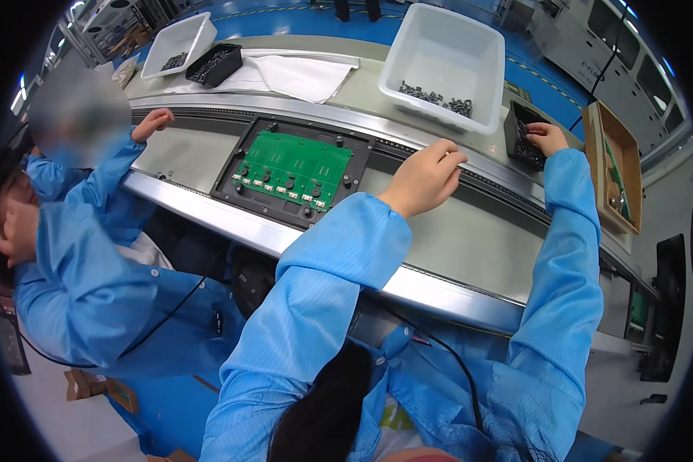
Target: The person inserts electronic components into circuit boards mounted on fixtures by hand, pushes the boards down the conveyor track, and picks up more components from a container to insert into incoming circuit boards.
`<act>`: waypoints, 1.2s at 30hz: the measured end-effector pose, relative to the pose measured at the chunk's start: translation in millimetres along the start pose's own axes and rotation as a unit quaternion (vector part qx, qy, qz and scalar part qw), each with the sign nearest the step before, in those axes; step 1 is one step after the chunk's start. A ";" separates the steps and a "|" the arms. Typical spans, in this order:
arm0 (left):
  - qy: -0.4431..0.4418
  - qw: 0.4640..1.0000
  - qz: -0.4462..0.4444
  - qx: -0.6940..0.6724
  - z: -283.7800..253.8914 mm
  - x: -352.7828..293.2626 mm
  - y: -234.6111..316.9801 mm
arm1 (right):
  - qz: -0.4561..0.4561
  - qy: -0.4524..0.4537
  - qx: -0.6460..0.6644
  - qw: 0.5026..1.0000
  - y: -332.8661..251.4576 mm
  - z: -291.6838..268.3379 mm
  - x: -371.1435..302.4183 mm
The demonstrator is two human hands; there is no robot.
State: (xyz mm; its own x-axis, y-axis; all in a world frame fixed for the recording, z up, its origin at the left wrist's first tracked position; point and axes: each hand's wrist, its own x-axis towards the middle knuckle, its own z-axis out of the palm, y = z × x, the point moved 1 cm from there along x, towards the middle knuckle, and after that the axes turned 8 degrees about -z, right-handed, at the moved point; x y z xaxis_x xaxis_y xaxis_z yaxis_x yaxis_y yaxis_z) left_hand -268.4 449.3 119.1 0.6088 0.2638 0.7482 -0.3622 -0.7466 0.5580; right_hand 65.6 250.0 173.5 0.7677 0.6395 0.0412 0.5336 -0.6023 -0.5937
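My left hand point(427, 179) hovers above the conveyor rail, right of the circuit board, its fingers closed in a pinch. Whatever is between those fingertips, if anything, is too small to make out. Over at the right, my right hand point(547, 139) reaches into a black bin point(513, 146) of small dark parts. Its fingers are bent together at the parts, and what they grip is hidden. A green circuit board point(300, 163) lies in a black carrier frame point(225, 185) on the conveyor, with white connectors and round black parts along its near edge.
Behind the conveyor stands a white tub point(446, 58) holding small metal-and-black parts. A wooden box point(631, 177) sits at far right. Another white tub point(179, 42), a black bin point(214, 65) and white sheets point(304, 77) are at back left. A co-worker's hand point(152, 123) is over the left conveyor.
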 end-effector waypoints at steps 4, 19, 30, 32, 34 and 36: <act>-0.004 1.000 0.000 0.010 -1.8 -2.2 -0.8 | -0.048 -0.012 -0.097 0.994 -5.8 14.2 -0.7; -0.004 0.999 0.014 0.039 0.0 -6.4 -7.3 | -0.116 -0.036 -0.228 0.966 -32.7 35.5 -13.7; 0.000 1.000 0.013 0.021 0.0 -2.8 -11.7 | -0.139 0.076 -0.057 0.986 8.8 37.7 10.2; 0.003 1.000 0.010 0.026 -0.1 -1.9 -11.9 | -0.121 0.079 0.070 0.987 12.5 32.2 14.5; 0.006 1.000 0.008 0.026 -1.1 -4.9 -12.9 | -0.095 0.074 0.198 0.973 14.5 31.9 21.8; 0.010 1.000 0.011 0.026 -1.9 -4.0 -13.3 | -0.069 0.063 0.324 0.941 19.3 29.4 21.8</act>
State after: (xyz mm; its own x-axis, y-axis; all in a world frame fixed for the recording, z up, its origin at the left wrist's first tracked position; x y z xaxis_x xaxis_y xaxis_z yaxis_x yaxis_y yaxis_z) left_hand -267.4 459.4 109.4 0.5861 0.2597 0.7675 -0.3373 -0.7831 0.5225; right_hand 82.2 266.3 139.3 0.7642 0.6044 0.2252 0.3347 -0.0730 -0.9395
